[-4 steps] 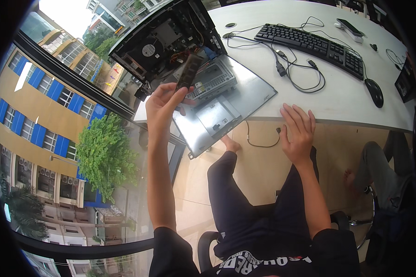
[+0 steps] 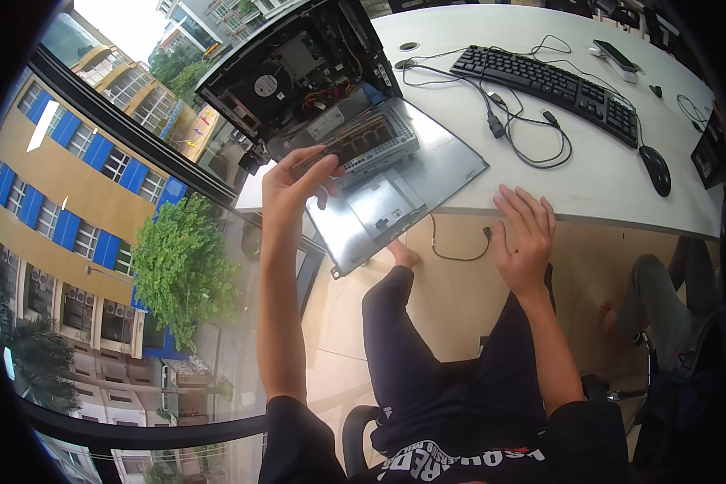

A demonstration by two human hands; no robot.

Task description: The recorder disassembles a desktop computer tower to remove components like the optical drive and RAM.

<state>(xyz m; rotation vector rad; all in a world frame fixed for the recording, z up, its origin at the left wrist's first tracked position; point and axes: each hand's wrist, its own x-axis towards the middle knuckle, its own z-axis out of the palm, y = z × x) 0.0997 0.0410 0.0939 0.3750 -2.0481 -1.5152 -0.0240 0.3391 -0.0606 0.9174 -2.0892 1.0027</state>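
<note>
- A memory module sits at the fingertips of the left hand, reaching away from them up and to the right; it is a long, thin, narrow board, dark brown with a slight golden cast, and a row of blackish rectangular chips runs along its face.
- The left hand pinches the module's near end between thumb and fingers; the other fingers curl loosely beneath.
- Just beyond those fingertips, behind the module, is a silver perforated metal cage; whether the two touch, I cannot tell.
- Below and right of the left hand spreads a shiny metal panel with a recessed area.
- Farther out from that hand stands the open black computer case, a round fan and coloured wires inside.
- The right hand holds nothing, fingers extended and relaxed, near the edge of the white worktop.
- Beyond the right hand lie a looped black cable, a keyboard and, farther right, a mouse.
</note>
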